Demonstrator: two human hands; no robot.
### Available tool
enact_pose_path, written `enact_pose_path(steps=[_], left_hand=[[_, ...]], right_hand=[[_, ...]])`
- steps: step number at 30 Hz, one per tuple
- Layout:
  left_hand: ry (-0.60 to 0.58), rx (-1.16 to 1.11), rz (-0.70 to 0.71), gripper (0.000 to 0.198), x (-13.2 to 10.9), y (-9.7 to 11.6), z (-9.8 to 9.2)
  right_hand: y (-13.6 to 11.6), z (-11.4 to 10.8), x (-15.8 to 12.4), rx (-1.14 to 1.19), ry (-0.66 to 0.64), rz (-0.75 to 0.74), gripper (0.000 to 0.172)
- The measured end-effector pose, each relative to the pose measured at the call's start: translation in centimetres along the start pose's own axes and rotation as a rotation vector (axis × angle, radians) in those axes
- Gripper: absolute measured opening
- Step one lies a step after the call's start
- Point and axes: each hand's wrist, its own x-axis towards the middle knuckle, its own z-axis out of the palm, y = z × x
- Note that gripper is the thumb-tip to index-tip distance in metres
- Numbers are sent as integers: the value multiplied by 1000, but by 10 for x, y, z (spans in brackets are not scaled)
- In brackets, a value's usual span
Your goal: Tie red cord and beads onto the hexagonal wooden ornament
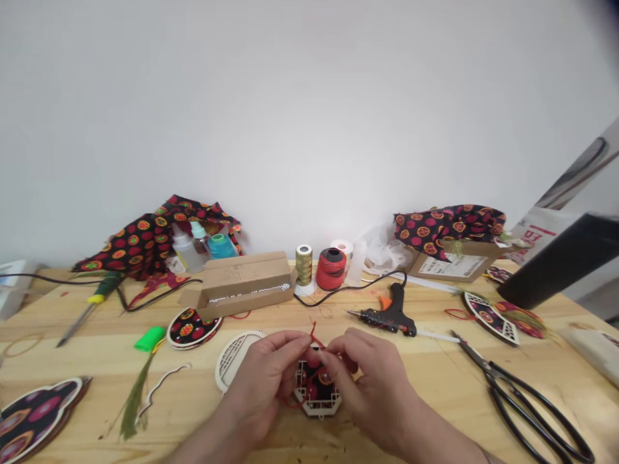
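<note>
One thin red cord point(313, 332) under close finger work

Nearest, a small eight-sided ornament of pale wooden latticework over dark printed fabric point(315, 386) sits between the hands. The left hand point(264, 370) and right hand point(372, 386) both have thumb and forefinger narrowed, apparently pinching the cord at the ornament's far end; fingers partly hide the hold. This looks like threading or knotting, and the next move likely calls for steady, fine tension. Beyond lie a black plastic glue gun point(389, 314) and, farther, a red thread cone point(331, 270).
</note>
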Motion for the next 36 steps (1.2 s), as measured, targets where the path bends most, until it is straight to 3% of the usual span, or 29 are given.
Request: enact_pose_path(steps=[4,7,10,12,14,18,21,23,27,32,36], left_hand=[[-44,-57,-78,22,0,0,1],[-54,-132,-121,19,-2,-1,1],[-38,-235,-126,15,-4,0,2],[-42,-292,-128,14,-4,1,4],[-37,-307,-129,12,-3,1,5],[-10,-236,-105,13,-3,1,4],[-20,-176,-82,13,-5,0,4],[-31,-138,-77,12,-6,-1,4],[-63,-59,-48,13,-8,-3,5],[-132,37,-14,17,-9,-4,6],[-120,68,-27,17,-10,-5,5]], right_hand=[[-1,11,-10,-224,30,-329,11],[-1,17,-14,-423,-57,-570,14],[-4,15,-13,-484,-132,-665,15],[-6,10,-11,-344,-123,-680,13],[-6,5,-7,-82,-67,-592,19],[3,2,3,412,231,8,12],[11,8,11,856,87,449,19],[12,11,13,1077,-16,596,25],[8,14,12,1241,-53,653,28],[6,14,11,1205,-58,659,29],[8,13,13,1190,-47,685,26]])
